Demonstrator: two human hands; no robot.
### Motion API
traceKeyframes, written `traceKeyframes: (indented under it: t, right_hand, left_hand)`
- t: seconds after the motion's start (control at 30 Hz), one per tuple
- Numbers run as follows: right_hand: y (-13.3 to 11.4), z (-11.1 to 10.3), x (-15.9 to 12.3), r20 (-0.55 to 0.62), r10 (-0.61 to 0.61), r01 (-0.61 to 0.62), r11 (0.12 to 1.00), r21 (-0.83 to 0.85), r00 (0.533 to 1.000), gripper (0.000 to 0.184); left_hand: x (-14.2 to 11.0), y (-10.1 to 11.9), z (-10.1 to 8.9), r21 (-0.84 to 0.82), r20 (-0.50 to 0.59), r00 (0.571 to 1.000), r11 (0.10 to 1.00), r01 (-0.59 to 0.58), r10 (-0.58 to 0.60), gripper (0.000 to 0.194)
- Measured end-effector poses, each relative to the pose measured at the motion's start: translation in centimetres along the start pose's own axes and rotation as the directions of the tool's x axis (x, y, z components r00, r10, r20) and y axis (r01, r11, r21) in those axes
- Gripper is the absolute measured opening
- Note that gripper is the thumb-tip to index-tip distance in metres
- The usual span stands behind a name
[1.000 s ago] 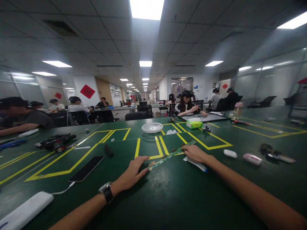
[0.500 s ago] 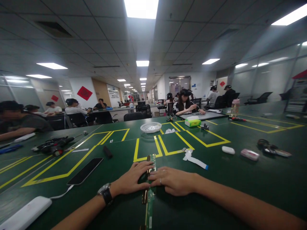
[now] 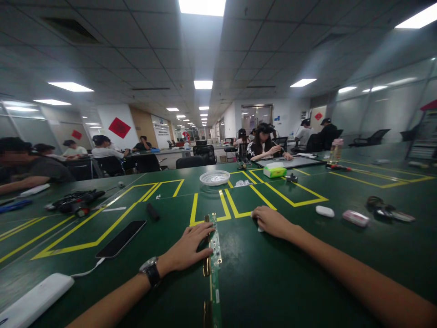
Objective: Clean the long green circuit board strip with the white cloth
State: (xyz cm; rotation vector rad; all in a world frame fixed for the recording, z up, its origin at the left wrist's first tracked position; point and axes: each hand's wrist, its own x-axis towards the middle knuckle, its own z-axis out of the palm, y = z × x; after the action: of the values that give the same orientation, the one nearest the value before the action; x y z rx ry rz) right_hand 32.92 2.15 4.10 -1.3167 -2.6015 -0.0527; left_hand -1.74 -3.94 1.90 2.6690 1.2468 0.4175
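A long, narrow green circuit board (image 3: pixel 215 278) lies lengthwise in front of me, with copper-coloured flaps along its left edge. My left hand (image 3: pixel 193 243), with a watch at the wrist, rests on the board's upper part; its fingers are stretched out and its thumb is apart, touching the left edge. To the right of the board, my right hand (image 3: pixel 273 221) is down at the table with bent fingers closed over a white ribbon cable (image 3: pixel 260 229). Only small white bits of that cable show; the palm and fingers hide the rest.
A white plastic basket (image 3: pixel 215 178) stands beyond the yellow tape outlines. A phone (image 3: pixel 121 239) and power bank (image 3: pixel 37 300) lie left. Right are a white case (image 3: pixel 324 211), a pink case (image 3: pixel 355 218) and a tissue pack (image 3: pixel 275 171). A person (image 3: pixel 264 148) sits across.
The board swung from slanting to pointing toward me, both hands on it half a second ago. Since then my right hand has left it, moving right and away onto the ribbon cable.
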Motion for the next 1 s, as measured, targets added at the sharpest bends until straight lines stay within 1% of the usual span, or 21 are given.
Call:
traceKeyframes:
  t: [0.07,0.13,0.17,0.23,0.33,0.47,0.63,0.73,0.83,1.0]
  right_hand:
    - [-2.2,0.4,0.0,-0.029,-0.132,0.134,0.984,0.113,0.991,0.033]
    - [-4.6,0.5,-0.1,-0.067,-0.285,0.293,0.928,0.232,0.956,0.037]
    - [-5.7,0.5,-0.2,-0.075,-0.344,0.351,0.896,0.273,0.936,0.039]
    - [-7.6,0.4,-0.5,-0.060,-0.411,0.408,0.856,0.318,0.909,0.042]
    - [-9.2,0.2,-0.8,-0.041,-0.423,0.412,0.851,0.326,0.905,0.043]
    - [-9.4,0.7,-0.8,-0.044,-0.409,0.403,0.867,0.293,0.911,0.043]
    - [-9.3,1.0,-0.7,-0.070,-0.425,0.427,0.859,0.284,0.902,0.045]
    - [-9.2,0.7,-0.7,-0.069,-0.462,0.459,0.833,0.308,0.884,0.048]
    - [-8.9,0.5,-0.3,-0.070,-0.506,0.495,0.791,0.359,0.860,0.049]
    - [-8.0,1.3,0.6,-0.092,-0.553,0.537,0.736,0.413,0.828,0.046]
  left_hand:
    - [0.0,0.0,0.0,0.004,0.007,1.000,1.000,0.001,-0.001,0.060]
    - [0.1,0.0,0.0,0.008,0.012,1.000,1.000,0.001,-0.001,0.060]
    - [0.1,0.0,0.1,0.009,0.014,1.000,1.000,-0.001,0.001,0.060]
    - [0.1,-0.1,0.1,0.010,0.017,1.000,1.000,-0.003,0.003,0.059]
    - [0.1,-0.2,0.2,0.016,0.017,1.000,1.000,0.000,0.000,0.060]
    - [0.1,0.1,0.0,0.014,0.016,1.000,1.000,0.003,-0.003,0.060]
    - [0.2,0.4,-0.1,0.027,0.029,0.999,0.999,0.020,-0.021,0.061]
    - [0.2,0.3,-0.1,0.031,0.029,1.000,1.000,0.003,-0.004,0.062]
    - [0.3,0.3,-0.3,0.033,0.055,0.999,0.999,0.002,-0.004,0.062]
    - [0.3,0.5,-0.5,0.049,0.107,0.994,0.999,0.008,-0.013,0.061]
